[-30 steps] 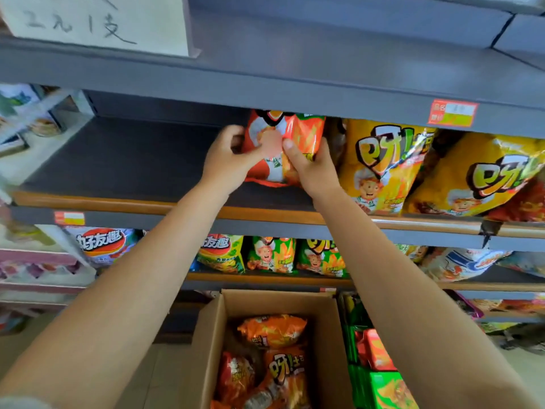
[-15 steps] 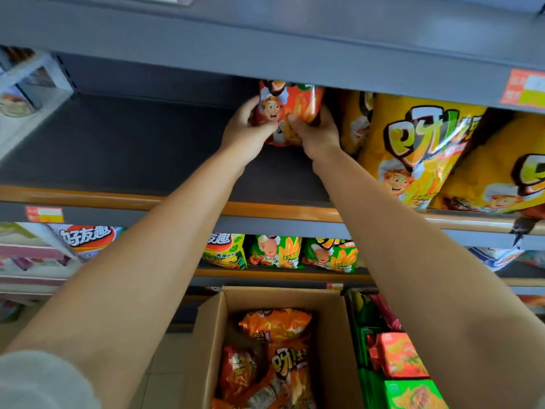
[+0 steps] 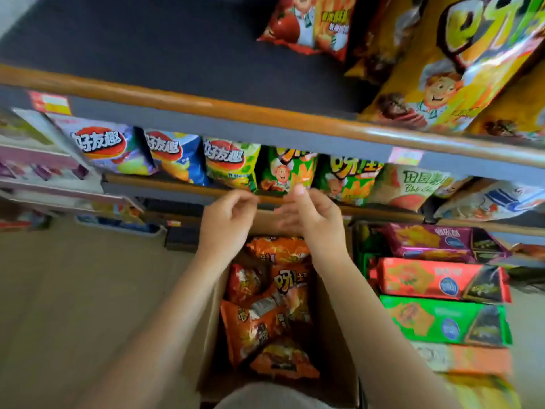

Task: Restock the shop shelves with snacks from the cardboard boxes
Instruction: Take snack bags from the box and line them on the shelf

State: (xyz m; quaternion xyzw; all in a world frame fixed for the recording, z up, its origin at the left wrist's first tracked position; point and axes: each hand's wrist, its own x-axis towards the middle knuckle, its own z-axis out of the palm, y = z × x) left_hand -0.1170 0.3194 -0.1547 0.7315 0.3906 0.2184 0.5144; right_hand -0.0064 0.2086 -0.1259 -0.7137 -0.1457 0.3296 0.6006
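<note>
Orange snack bags were heaped in the open box on the floor. One red bag was stood on the upper shelf, beside bare dark shelf. Above the box, left hand and right hand were held empty, fingers loosely curled.

Both hands, left hand and right hand, seemingly empty above snack box.

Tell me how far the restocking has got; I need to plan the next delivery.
Done: one red-orange snack bag stands on the upper shelf beside the yellow bags. In hand: nothing; the left hand and right hand hover empty above the cardboard box. Left: several orange bags remain inside, and much of that shelf is bare.
</note>
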